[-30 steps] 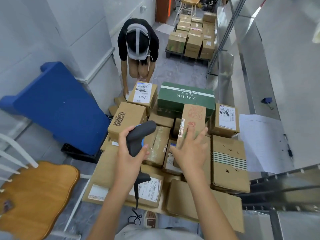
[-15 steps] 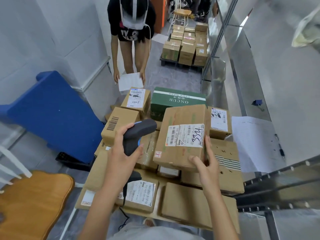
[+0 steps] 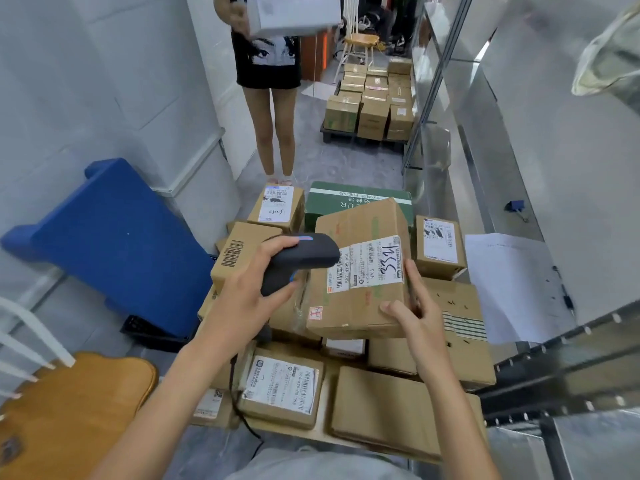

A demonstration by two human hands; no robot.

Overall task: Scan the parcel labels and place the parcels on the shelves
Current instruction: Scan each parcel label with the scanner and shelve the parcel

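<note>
Cardboard is the material at issue: the parcel [image 3: 360, 271] is a plain brown carton, lifted above the pile and tilted so its white label [image 3: 367, 265] faces up. The right hand [image 3: 417, 320] grips its near right corner, thumb on the top face and fingers curled along the right side. The left hand [image 3: 242, 292] is clenched round the grip of a black scanner [image 3: 298, 261], whose head lies just over the label's left edge. One hand carrying it by a corner suggests the parcel is fairly light; it looks stiff enough to keep its shape, with a dry, matte skin that should not slip. For the trip to the shelf [image 3: 519, 209] on the right, a hold under the base or across two opposite sides would likely be steadier than this corner pinch, and it would keep fingers off the barcode. Nothing shows what is inside, so fragility cannot be judged. Below, the pile [image 3: 374, 403] of sealed cartons sits low on the floor, with a green box [image 3: 332, 202] at its far edge and a labelled carton [image 3: 280, 386] near the person. Every box is closed. Farther off, a second stack [image 3: 370, 105] rests on a dark pallet, and another person [image 3: 273, 71] stands holding a pale box.
</note>
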